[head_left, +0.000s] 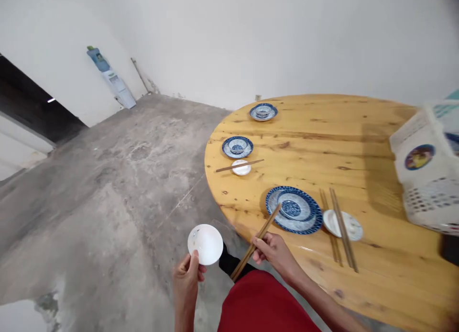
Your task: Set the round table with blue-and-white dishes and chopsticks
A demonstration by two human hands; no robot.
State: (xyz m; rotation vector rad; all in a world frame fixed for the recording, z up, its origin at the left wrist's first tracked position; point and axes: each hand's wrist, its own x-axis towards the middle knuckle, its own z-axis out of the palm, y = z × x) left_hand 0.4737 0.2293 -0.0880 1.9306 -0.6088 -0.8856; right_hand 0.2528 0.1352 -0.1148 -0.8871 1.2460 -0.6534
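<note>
"Beside a rounded wooden table point(308, 155), a left hand point(188, 272) is pinching a white dish point(206, 243) near its rim, and the dish is hanging over the concrete floor point(125, 193). What is the right hand point(274, 253) doing?"

"Well apart from the left, it is gripping a pair of chopsticks point(267, 225), whose upper tips are pointing toward a blue-and-white plate point(317, 218) that is bearing a matching bowl point(292, 207)."

"Where is the danger lying?"

"With the dish, most likely. Only a thumb and a few fingers appear to be supporting it, so a slackening pinch could be dropping it onto that hard surface. The chopsticks are slanting, too; a loose grip could be letting one slide out, and a careless sweep could be knocking the bowl."

"And what is escaping the camera?"

"The dish is hiding its own underside. The chopsticks' lower ends are reaching red clothing point(265, 303); whether they are touching it is impossible to tell. A white basket point(428, 191) is blurring at right and running out of frame. Across a white saucer point(354, 225), more sticks point(343, 229) are lying; dark lines point(332, 229) alongside could be forming a shadow or another pair."
</note>
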